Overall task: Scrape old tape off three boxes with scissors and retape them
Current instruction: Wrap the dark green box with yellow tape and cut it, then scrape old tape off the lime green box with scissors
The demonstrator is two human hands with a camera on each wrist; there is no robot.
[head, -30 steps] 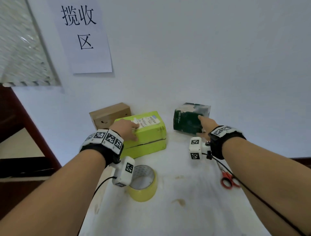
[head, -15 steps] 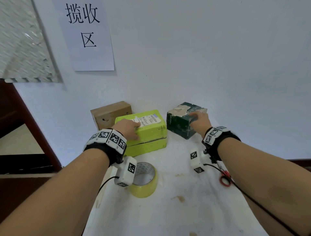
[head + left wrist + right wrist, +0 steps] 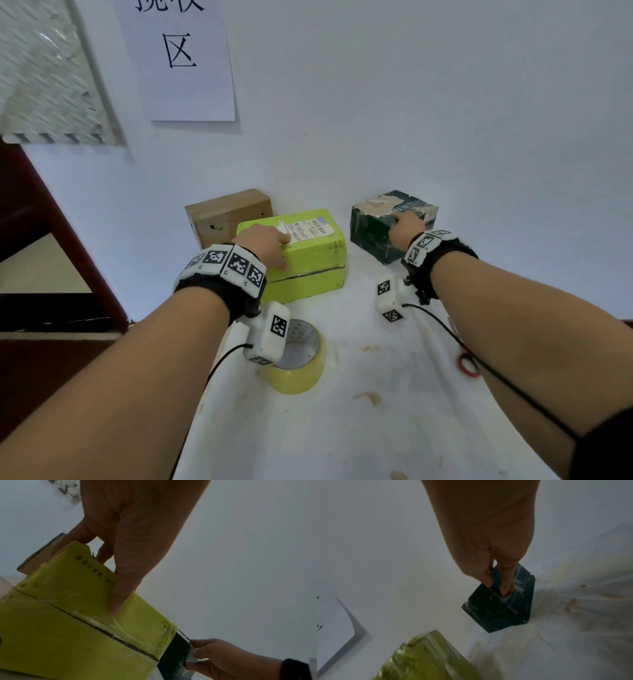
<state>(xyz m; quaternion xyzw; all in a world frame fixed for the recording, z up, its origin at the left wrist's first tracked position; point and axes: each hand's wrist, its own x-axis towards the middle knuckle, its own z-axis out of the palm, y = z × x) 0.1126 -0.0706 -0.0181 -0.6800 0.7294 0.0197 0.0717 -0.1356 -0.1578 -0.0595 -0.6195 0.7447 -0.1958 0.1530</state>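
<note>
Three boxes stand against the wall: a brown box, a yellow-green box with a white label, and a dark green box with torn tape on top. My left hand grips the yellow-green box, thumb on its front face above the taped seam, fingers over the far edge. My right hand holds the dark green box from above, fingers on its taped face. A yellow tape roll lies under my left wrist. Red-handled scissors lie beside my right forearm, mostly hidden.
The boxes sit on a white, stained table against a white wall. A paper sign hangs on the wall above. Dark wooden furniture borders the table's left side. Black cables run along both forearms.
My right hand has turned the dark green box from tilted to standing flat on the table, farther from the yellow-green box. My left hand has stayed on the yellow-green box.
</note>
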